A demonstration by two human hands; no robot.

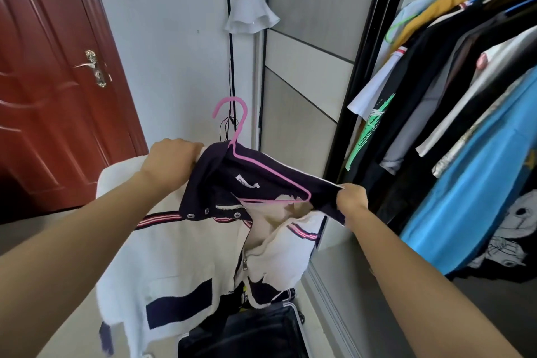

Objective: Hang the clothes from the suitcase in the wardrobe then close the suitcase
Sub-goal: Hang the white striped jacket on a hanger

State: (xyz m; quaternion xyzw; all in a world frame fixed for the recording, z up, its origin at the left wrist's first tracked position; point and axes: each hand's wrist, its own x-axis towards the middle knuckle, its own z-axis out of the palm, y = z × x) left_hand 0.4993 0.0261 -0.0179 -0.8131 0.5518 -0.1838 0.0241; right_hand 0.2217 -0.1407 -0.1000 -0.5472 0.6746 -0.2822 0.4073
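Nearest you, the suitcase (294, 311) is lying open. Above it you are spreading the white jacket (180, 253): your left hand (171, 158) is gripping the collar and your right hand (350, 197) is pinching the other shoulder, probably so the pink hanger (236, 131) seats inside. The wardrobe (360, 73) is standing open, far right.

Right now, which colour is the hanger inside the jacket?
The hanger is pink; the head view shows it best.
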